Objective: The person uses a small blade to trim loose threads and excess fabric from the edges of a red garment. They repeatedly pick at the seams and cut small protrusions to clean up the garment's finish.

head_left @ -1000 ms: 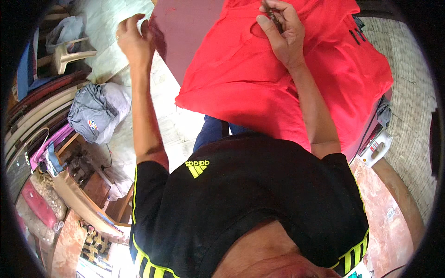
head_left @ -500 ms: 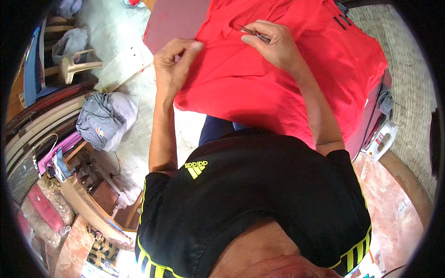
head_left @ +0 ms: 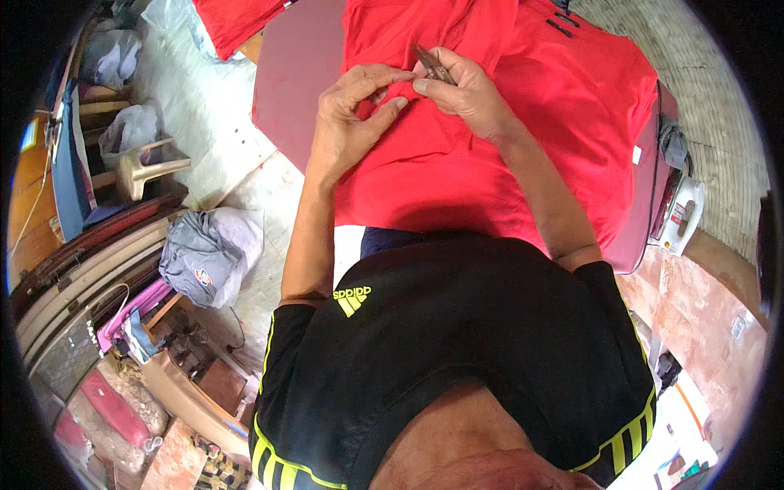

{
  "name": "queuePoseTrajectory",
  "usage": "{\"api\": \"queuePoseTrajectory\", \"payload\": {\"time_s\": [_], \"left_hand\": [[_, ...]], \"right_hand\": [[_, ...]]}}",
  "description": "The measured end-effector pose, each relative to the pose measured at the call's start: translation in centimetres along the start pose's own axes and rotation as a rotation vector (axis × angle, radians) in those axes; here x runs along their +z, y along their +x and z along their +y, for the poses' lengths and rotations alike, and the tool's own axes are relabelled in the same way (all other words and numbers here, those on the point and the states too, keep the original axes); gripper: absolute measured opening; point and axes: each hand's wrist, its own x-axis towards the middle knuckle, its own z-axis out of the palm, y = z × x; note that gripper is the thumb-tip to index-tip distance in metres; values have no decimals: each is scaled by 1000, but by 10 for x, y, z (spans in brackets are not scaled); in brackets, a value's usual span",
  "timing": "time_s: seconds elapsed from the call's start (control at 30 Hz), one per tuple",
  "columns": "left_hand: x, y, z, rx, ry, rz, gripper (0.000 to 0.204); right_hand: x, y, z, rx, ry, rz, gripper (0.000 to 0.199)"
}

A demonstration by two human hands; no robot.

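Observation:
A red cloth garment (head_left: 490, 171) is spread over a maroon board-like table top in front of me. In my right hand (head_left: 474, 94) are small dark thread snips (head_left: 434, 65), gripped between thumb and fingers with the points turned up and away. Close beside it, my left hand (head_left: 359, 114) hovers over the cloth. Its index finger reaches to the right thumb tip, while its own thumb stays apart below; the other fingers are curled and partly hidden. Any thread between the hands is too fine to make out.
The maroon top (head_left: 298, 82) shows bare at the left. A white-handled iron (head_left: 682, 216) stands at its right side. Left of me are a grey bundle in a plastic bag (head_left: 204, 257), a beige stool (head_left: 151, 167) and stacked boards (head_left: 90, 282). More red cloth (head_left: 237, 24) lies at the far left.
My left hand has moved right, up to the right hand, its thumb and index finger now apart. The snips have tilted and come nearer the left fingertips. The whole view has shifted slightly.

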Motion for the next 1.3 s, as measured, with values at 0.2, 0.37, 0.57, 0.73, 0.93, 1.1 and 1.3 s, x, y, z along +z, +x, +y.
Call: {"api": "queuePoseTrajectory", "payload": {"time_s": [0.2,0.37,0.57,0.73,0.93,1.1,1.3], "left_hand": [[-1,7,1,16,62,-101,23],[0,7,-8,-9,148,-91,16],[1,6,-6,-57,172,-66,14],[0,2,-6,-243,105,-100,19],[8,-2,-20,-319,-162,-65,14],[8,-6,-23,-365,-259,-22,14],[11,-9,-28,-367,-346,20,15]], "right_hand": [[-5,-2,9,43,214,19,21],[1,-2,11,5,76,112,19],[9,-3,14,-502,-569,197,13],[10,-2,-7,-379,-744,127,11],[-1,13,17,-145,-154,38,14],[-10,5,-4,-90,-154,14,20],[-23,-4,-4,-45,-385,-183,19]]}}
